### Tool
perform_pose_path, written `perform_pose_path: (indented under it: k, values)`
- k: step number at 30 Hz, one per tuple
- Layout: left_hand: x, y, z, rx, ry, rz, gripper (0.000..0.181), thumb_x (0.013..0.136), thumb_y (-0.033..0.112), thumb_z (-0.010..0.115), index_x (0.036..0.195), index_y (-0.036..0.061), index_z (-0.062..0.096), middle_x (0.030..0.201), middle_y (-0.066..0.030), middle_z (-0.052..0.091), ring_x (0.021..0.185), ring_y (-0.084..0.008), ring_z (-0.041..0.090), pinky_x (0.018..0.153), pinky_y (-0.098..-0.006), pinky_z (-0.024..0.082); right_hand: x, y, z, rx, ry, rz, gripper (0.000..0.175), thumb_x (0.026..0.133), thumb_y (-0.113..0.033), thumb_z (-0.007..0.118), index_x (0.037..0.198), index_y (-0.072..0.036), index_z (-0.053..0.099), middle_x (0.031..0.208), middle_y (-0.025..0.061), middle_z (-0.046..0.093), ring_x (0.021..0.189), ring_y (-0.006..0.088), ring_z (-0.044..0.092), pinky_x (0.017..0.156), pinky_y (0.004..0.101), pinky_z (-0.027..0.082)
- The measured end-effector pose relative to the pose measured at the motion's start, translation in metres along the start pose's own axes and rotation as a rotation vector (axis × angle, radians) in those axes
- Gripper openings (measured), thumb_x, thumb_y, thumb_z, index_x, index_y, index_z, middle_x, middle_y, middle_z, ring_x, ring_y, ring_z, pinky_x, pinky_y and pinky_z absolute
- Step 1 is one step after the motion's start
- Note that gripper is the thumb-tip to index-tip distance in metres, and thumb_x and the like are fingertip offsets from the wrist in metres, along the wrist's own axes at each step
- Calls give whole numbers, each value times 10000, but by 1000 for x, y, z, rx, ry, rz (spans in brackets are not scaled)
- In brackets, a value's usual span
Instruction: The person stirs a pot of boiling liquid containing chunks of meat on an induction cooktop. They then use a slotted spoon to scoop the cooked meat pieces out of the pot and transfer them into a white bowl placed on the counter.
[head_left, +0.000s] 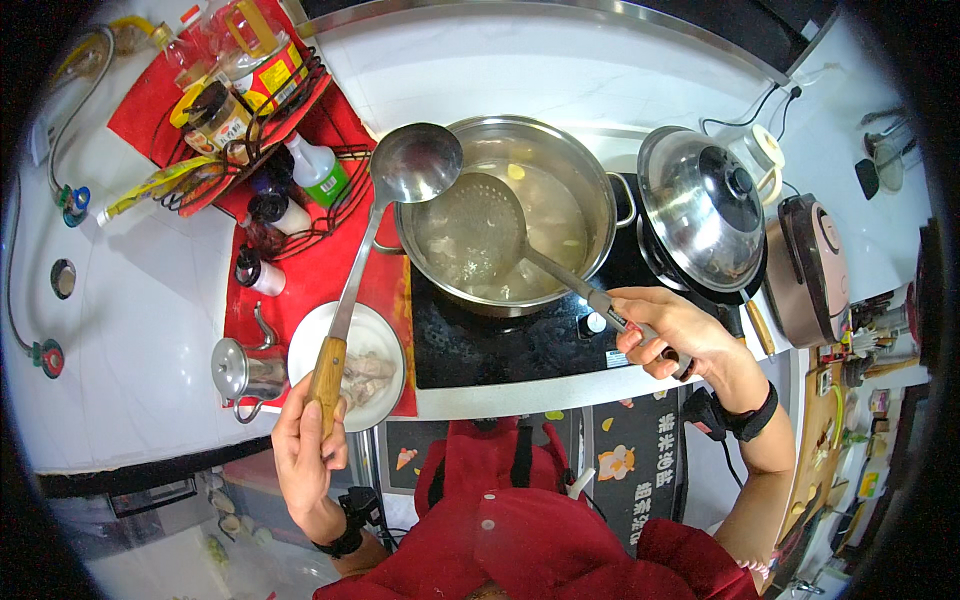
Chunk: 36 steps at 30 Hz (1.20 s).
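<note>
My left hand (309, 439) is closed around the wooden handle of a metal ladle (417, 162). The ladle's bowl hangs by the left rim of a large stainless steel pot (604, 247). In my right hand (667, 330) is the grey handle of a perforated skimmer (480, 221), its round head over the pot's cloudy broth (555, 214). Pale pieces and a yellow slice (516, 172) show in the liquid. Below the ladle's handle, a white plate (311, 330) carries pale pieces of meat (367, 375), partly covered by the handle and my left hand.
The pot stands on a black cooktop (465, 345). To its right are a lidded wok (701, 206) and a rice cooker (810, 270). A metal pitcher (244, 369) stands left of the plate. Behind it, a wire rack (247, 161) holds bottles and jars on a red mat (315, 277).
</note>
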<state>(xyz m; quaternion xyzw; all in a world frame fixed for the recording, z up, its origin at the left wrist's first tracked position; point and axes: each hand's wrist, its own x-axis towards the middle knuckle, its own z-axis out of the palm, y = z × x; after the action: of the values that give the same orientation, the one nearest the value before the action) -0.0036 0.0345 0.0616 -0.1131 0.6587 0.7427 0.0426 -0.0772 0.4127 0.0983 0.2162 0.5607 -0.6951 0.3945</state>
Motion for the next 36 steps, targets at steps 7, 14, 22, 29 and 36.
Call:
perform_pose_path:
  k: [7, 14, 22, 29, 36]
  values:
    - [1, 0, 0, -11, -32, 9, 373, 994, 131, 398, 1338, -13, 396, 860, -81, 546, 487, -15, 324, 370, -158, 232, 12, 20, -16, 509, -149, 76, 119, 972, -175, 430, 871, -121, 400, 706, -4, 415, 445, -18, 320, 300, 142, 218]
    - [1, 1, -1, -35, -38, 21, 372, 996, 138, 400, 1337, -10, 403, 852, -71, 539, 494, -13, 320, 374, -152, 230, 13, 32, -12, 718, -219, 126, 134, 987, -213, 414, 1028, -95, 462, 692, -13, 412, 441, -11, 312, 301, 138, 198]
    - [2, 0, -7, -3, -69, 31, 363, 996, 128, 396, 1332, -10, 410, 855, -59, 527, 496, -10, 322, 373, -149, 237, -8, 29, 25, -28, 139, -168, 315, 965, -214, 447, 1248, -77, 453, 692, -12, 413, 471, 19, 333, 349, 182, 279]
    - [-4, 2, -14, -43, -98, 22, 371, 995, 126, 397, 1341, -7, 399, 861, -59, 520, 494, -8, 316, 376, -146, 232, -4, 26, 45, -453, 304, -254, 368, 975, -211, 429, 1284, -12, 454, 627, -16, 426, 441, 43, 390, 345, 206, 343]
    - [-13, 4, -21, -34, -40, 17, 374, 995, 123, 392, 1349, 2, 391, 869, -60, 525, 492, -7, 303, 383, -144, 222, -25, 34, 61, -956, 584, -610, 340, 894, -78, 510, 1201, 69, 504, 776, 333, 575, 761, 449, 606, 649, 459, 478]
